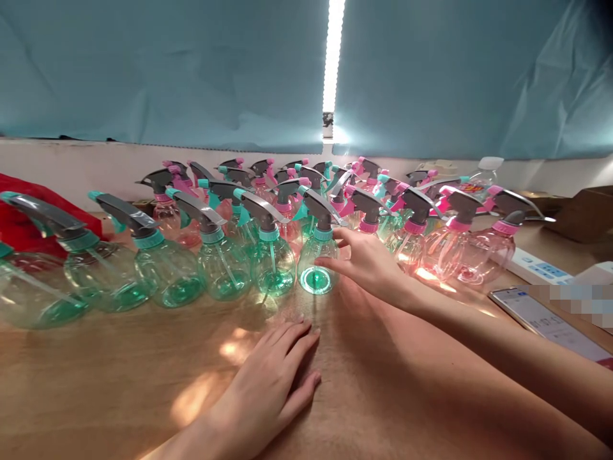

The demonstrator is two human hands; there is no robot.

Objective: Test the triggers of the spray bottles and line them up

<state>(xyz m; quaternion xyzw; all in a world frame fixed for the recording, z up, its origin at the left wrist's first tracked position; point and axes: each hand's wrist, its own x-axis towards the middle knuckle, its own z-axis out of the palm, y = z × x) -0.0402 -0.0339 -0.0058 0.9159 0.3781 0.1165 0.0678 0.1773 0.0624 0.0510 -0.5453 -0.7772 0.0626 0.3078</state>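
My right hand is curled around the right side of a green spray bottle, its thumb across the front and its fingers near the neck. That bottle stands upright on the wooden table, with a grey and turquoise trigger head. My left hand lies palm down on the wood in front of the row, fingers stretched out. Just left of the held bottle is another green spray bottle. A pink spray bottle stands behind my right hand, partly hidden by it.
Several more green bottles line up to the left, and pink ones to the right. Further rows stand behind. A phone and a white power strip lie at right. Red cloth is at far left, a brown box at far right.
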